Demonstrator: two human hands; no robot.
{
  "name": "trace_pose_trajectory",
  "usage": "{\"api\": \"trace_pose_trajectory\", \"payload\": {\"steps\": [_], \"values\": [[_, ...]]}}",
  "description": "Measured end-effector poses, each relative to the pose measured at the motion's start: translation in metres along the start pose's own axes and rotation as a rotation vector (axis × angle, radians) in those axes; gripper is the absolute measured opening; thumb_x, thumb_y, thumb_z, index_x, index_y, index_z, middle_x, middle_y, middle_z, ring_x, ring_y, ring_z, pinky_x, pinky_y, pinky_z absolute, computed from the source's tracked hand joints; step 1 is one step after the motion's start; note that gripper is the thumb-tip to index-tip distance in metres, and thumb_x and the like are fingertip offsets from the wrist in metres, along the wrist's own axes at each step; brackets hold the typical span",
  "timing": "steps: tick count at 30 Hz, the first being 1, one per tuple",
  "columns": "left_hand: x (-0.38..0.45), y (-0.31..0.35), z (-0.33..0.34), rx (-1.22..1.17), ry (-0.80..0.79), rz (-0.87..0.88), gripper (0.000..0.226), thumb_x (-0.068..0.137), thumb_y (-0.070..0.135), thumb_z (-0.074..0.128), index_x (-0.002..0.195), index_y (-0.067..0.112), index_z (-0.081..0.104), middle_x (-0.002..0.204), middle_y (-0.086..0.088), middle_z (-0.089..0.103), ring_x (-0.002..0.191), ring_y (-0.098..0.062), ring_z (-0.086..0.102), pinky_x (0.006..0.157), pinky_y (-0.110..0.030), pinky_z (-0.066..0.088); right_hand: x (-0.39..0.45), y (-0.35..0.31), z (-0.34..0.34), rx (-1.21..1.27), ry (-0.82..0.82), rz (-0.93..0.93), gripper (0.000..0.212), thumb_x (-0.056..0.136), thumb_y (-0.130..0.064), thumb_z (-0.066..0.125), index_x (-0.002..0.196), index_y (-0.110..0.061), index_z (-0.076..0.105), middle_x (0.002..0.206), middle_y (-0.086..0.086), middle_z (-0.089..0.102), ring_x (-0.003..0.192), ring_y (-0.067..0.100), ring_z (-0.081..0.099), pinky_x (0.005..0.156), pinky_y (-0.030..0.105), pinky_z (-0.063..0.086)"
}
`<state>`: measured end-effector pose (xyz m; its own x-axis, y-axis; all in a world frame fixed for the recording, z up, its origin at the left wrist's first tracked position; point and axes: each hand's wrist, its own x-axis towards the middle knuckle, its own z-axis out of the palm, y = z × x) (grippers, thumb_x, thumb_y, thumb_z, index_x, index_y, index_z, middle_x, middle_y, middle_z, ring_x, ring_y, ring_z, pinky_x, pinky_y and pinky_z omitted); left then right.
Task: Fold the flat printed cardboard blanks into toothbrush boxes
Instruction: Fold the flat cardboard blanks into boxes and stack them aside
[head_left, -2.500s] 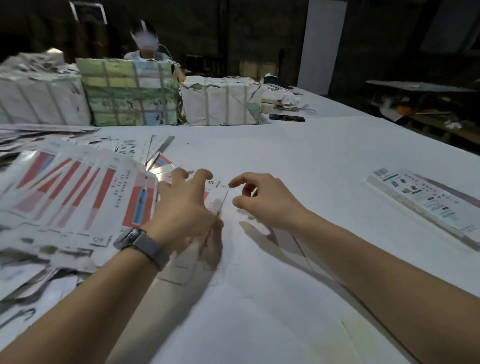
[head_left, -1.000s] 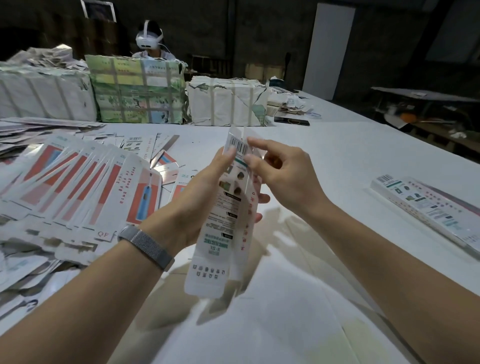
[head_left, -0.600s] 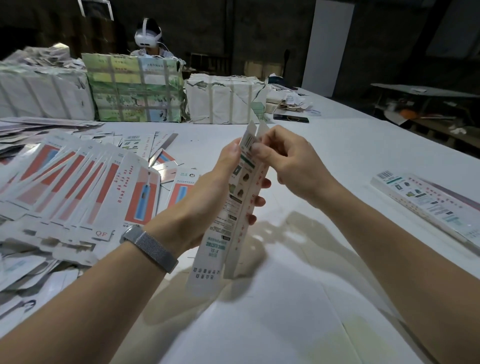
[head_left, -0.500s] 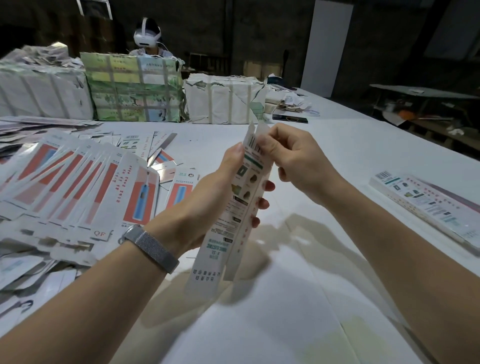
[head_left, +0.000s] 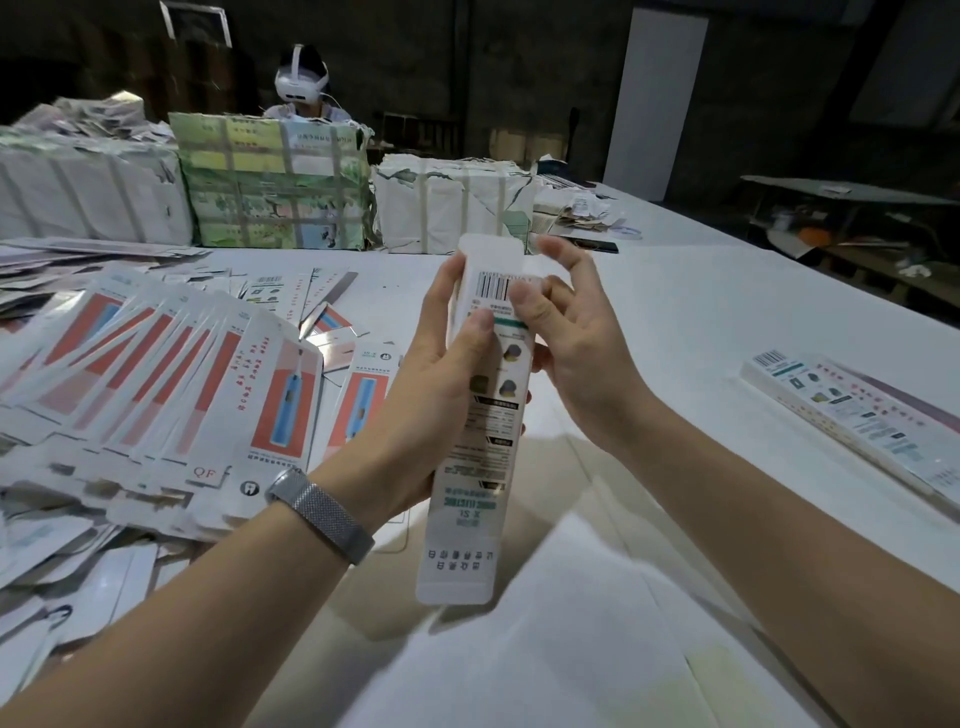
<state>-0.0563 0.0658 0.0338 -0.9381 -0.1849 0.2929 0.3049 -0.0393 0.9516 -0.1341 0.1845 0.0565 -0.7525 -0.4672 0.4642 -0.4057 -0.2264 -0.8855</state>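
Observation:
A long white printed toothbrush box (head_left: 480, 457) stands nearly upright above the table, barcode end up, its back panel facing me. My left hand (head_left: 436, 384) grips its left edge, thumb on the front face, fingers behind. My right hand (head_left: 571, 338) holds the upper right side with the thumb pressed just under the barcode and the other fingers spread loosely. A fanned pile of flat red-and-blue blanks (head_left: 156, 374) lies to the left on the white table (head_left: 675, 322).
Folded boxes (head_left: 857, 410) lie in a row at the right. Strapped bundles (head_left: 270, 182) of stock stand along the far side, with a person in a headset (head_left: 301, 83) behind them. A dark phone (head_left: 597, 246) lies past the bundles.
The blank was lifted off the table and opened from flat into a box shape. It has turned so its broad back panel faces me, and my right fingers have loosened at the top.

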Motion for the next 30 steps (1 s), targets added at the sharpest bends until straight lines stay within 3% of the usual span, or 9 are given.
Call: {"api": "trace_pose_trajectory", "payload": {"steps": [2, 6, 11, 14, 16, 20, 24, 28, 30], "values": [[0.000, 0.000, 0.001, -0.010, 0.004, 0.003, 0.046, 0.102, 0.046, 0.043, 0.137, 0.069, 0.024, 0.094, 0.003, 0.075, 0.080, -0.023, 0.075, 0.060, -0.035, 0.060, -0.003, 0.000, 0.003, 0.028, -0.012, 0.000, 0.032, 0.100, -0.026, 0.053, 0.130, -0.033, 0.043, 0.116, 0.020, 0.062, 0.093, 0.031, 0.069, 0.080, 0.053, 0.058], [0.001, 0.003, -0.005, -0.117, -0.053, -0.045, 0.046, 0.105, 0.036, 0.043, 0.135, 0.068, 0.028, 0.103, -0.002, 0.074, 0.086, -0.029, 0.074, 0.063, -0.041, 0.060, -0.008, 0.001, 0.008, -0.017, -0.014, -0.062, 0.039, 0.104, -0.021, 0.046, 0.142, -0.026, 0.040, 0.110, 0.011, 0.063, 0.082, 0.015, 0.072, 0.063, 0.025, 0.057], [0.003, 0.001, -0.006, -0.120, -0.064, 0.000, 0.036, 0.106, 0.027, 0.041, 0.130, 0.054, 0.039, 0.105, -0.008, 0.073, 0.083, -0.031, 0.072, 0.064, -0.045, 0.059, -0.011, 0.004, 0.010, 0.009, 0.015, -0.049, 0.050, 0.103, -0.023, 0.046, 0.152, -0.021, 0.035, 0.106, -0.009, 0.070, 0.086, 0.009, 0.072, 0.064, 0.023, 0.058], [0.002, -0.001, -0.001, -0.057, -0.035, 0.059, 0.030, 0.104, 0.028, 0.039, 0.128, 0.045, 0.038, 0.097, -0.007, 0.073, 0.080, -0.032, 0.071, 0.064, -0.051, 0.060, -0.014, 0.007, 0.013, -0.028, 0.073, -0.082, 0.046, 0.097, -0.034, 0.049, 0.142, -0.034, 0.040, 0.099, -0.003, 0.068, 0.089, 0.016, 0.072, 0.073, 0.031, 0.061], [0.001, -0.001, 0.000, -0.039, -0.038, 0.079, 0.029, 0.104, 0.028, 0.039, 0.128, 0.044, 0.037, 0.097, -0.006, 0.072, 0.080, -0.030, 0.071, 0.064, -0.051, 0.061, -0.014, 0.008, 0.013, -0.024, 0.086, -0.077, 0.032, 0.101, -0.029, 0.048, 0.133, -0.030, 0.048, 0.102, 0.002, 0.068, 0.088, 0.012, 0.072, 0.071, 0.026, 0.059], [0.000, -0.001, 0.000, -0.021, -0.037, 0.094, 0.030, 0.106, 0.029, 0.038, 0.130, 0.045, 0.035, 0.092, 0.000, 0.072, 0.077, -0.027, 0.072, 0.063, -0.047, 0.061, -0.014, 0.005, 0.012, 0.017, 0.045, -0.009, 0.018, 0.106, -0.023, 0.044, 0.113, -0.023, 0.060, 0.087, -0.009, 0.071, 0.071, 0.009, 0.069, 0.050, 0.025, 0.052], [-0.001, 0.000, 0.001, -0.026, -0.059, 0.065, 0.029, 0.107, 0.027, 0.038, 0.128, 0.046, 0.037, 0.091, -0.003, 0.072, 0.075, -0.028, 0.073, 0.060, -0.040, 0.059, -0.015, 0.003, 0.009, 0.040, 0.013, 0.020, 0.017, 0.107, -0.023, 0.042, 0.102, -0.015, 0.055, 0.072, -0.008, 0.065, 0.056, 0.009, 0.063, 0.039, 0.020, 0.043], [-0.001, -0.002, 0.001, -0.005, -0.071, 0.047, 0.026, 0.104, 0.032, 0.040, 0.125, 0.047, 0.038, 0.093, -0.011, 0.071, 0.077, -0.030, 0.072, 0.063, -0.043, 0.059, -0.011, 0.005, 0.006, 0.040, 0.012, -0.011, 0.012, 0.096, -0.024, 0.048, 0.105, -0.019, 0.055, 0.079, -0.005, 0.067, 0.064, 0.019, 0.066, 0.047, 0.028, 0.051], [-0.001, -0.003, 0.002, -0.025, -0.076, 0.034, 0.032, 0.105, 0.031, 0.038, 0.128, 0.053, 0.034, 0.097, -0.014, 0.071, 0.081, -0.036, 0.072, 0.065, -0.045, 0.059, -0.007, 0.004, 0.005, 0.077, 0.043, -0.025, 0.029, 0.090, -0.019, 0.051, 0.116, -0.032, 0.053, 0.096, -0.005, 0.068, 0.082, 0.028, 0.071, 0.061, 0.041, 0.060]]}}
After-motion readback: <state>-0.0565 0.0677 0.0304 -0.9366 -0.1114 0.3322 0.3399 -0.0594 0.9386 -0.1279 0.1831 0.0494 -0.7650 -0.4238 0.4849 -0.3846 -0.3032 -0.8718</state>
